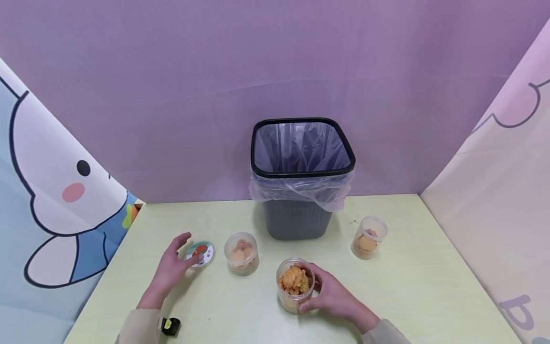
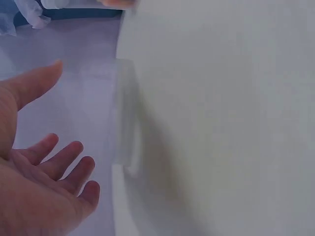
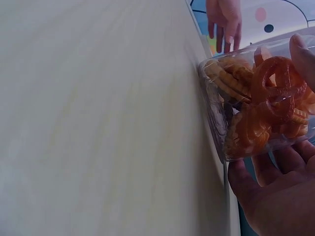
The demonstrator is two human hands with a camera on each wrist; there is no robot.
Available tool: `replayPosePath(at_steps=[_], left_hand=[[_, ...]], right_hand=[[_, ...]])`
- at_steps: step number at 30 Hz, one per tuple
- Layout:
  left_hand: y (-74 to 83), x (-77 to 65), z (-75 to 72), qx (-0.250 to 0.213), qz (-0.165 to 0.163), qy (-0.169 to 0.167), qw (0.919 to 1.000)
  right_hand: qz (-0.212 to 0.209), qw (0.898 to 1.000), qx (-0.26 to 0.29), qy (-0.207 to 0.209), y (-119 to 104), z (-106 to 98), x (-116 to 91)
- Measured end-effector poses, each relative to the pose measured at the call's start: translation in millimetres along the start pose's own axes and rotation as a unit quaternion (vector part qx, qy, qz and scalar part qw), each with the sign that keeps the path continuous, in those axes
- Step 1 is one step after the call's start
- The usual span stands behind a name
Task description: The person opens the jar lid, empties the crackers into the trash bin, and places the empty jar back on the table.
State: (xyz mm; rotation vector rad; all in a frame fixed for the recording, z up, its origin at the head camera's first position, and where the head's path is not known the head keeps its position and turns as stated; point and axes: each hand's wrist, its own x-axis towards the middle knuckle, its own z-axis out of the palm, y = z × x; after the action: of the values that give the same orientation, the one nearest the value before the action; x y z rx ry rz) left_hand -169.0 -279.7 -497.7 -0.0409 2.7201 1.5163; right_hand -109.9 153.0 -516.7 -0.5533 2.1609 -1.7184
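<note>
My right hand [image 1: 328, 296] grips a clear plastic jar [image 3: 216, 118] from its right side, thumb and fingers around the wall. Cookies [image 1: 295, 280] fill this open jar up to near its rim, and a pretzel-shaped one [image 3: 278, 88] shows through the side in the right wrist view. My left hand [image 1: 171, 267] is spread at the round printed lid [image 1: 205, 257], its thumb overlapping the lid in the head view. Thumb and fingers of that hand [image 2: 44, 191] are apart in the left wrist view, with nothing between them.
Two more open jars with cookies stand on the table: one left of centre [image 1: 242, 254], one at the right [image 1: 369, 237]. A black-rimmed bin [image 1: 296, 222] with a bag liner stands at the back. Near my left sleeve lies a small black object [image 1: 172, 327].
</note>
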Motion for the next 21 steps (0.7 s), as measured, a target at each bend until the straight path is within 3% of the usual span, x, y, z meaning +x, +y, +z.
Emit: replayPosePath(at_steps=[10, 21], left_hand=[[38.4, 3.3, -1.9, 0.006, 0.104, 0.041, 0.9937], [113.7, 9.8, 8.1, 0.002, 0.219, 0.042, 0.9747]], right_hand=[[0.000, 1.000, -0.002, 0.000, 0, 1, 1], [0.002, 1.000, -0.010, 0.004, 0, 0, 0]])
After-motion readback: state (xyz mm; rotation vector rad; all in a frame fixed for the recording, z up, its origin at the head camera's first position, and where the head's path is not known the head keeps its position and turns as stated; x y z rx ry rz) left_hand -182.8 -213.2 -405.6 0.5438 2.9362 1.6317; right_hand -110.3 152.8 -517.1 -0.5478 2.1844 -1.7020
